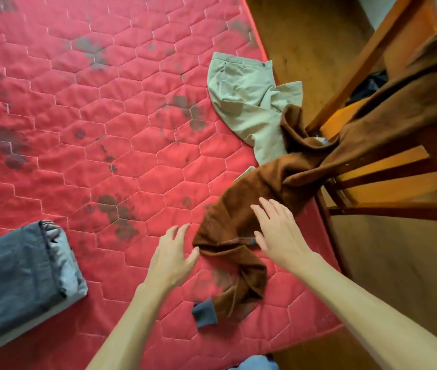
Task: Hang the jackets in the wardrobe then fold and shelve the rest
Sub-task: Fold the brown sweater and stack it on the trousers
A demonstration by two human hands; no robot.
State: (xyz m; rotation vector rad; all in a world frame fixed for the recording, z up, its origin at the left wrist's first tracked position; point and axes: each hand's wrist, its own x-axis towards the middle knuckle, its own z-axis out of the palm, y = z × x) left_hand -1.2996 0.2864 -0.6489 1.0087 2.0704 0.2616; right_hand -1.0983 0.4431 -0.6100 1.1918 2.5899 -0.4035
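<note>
A brown garment [241, 206] with a grey cuff lies crumpled along the right edge of the red quilted mattress [83, 124], and its upper part trails up over a wooden chair [388, 166]. My right hand [278, 233] hovers flat over the brown cloth, fingers spread. Just left of the garment's edge is my left hand [172, 252], open, with the thumb close to the fabric. Beige trousers [246, 102] lie loose on the mattress beyond the brown garment. At the lower left, a folded grey garment [19, 279] rests on the mattress.
The wooden chair stands tight against the mattress's right side on a brown floor [308, 44]. Something dark [369, 85] lies behind the chair. A bit of blue cloth [257, 364] shows at the bottom edge. The mattress has dark stains.
</note>
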